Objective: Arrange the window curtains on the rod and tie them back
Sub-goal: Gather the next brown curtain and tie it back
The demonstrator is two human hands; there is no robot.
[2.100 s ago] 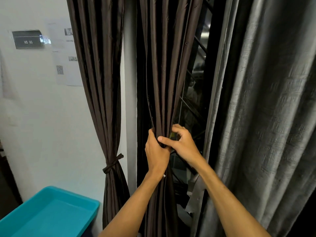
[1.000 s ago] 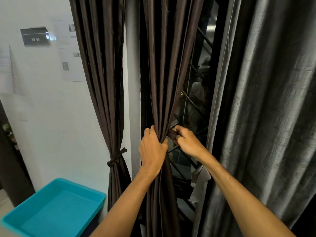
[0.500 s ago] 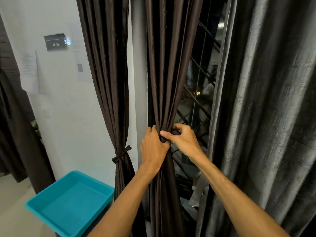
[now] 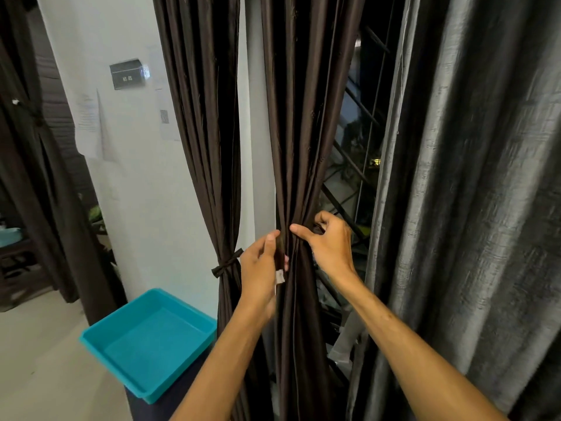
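A dark brown curtain (image 4: 300, 123) hangs straight ahead, bunched into narrow folds at waist height. My right hand (image 4: 329, 246) grips the bunch from the right, thumb across its front. My left hand (image 4: 262, 268) holds a dark tie-back strap (image 4: 280, 256) with a small white tag, just left of the bunch. To the left hangs a second brown curtain (image 4: 203, 117), bound by its knotted tie-back (image 4: 226, 264). The rod is out of view.
A heavy grey curtain (image 4: 473, 192) fills the right side. A window grille (image 4: 353, 165) shows behind the gap. A teal plastic bin (image 4: 133, 357) stands low on the left. A white wall with papers and a small sign (image 4: 127, 73) lies further left.
My left hand has let go of the gathered curtain and drawn left and down, now holding the strap end. The view has swung to the left, showing more of the room.
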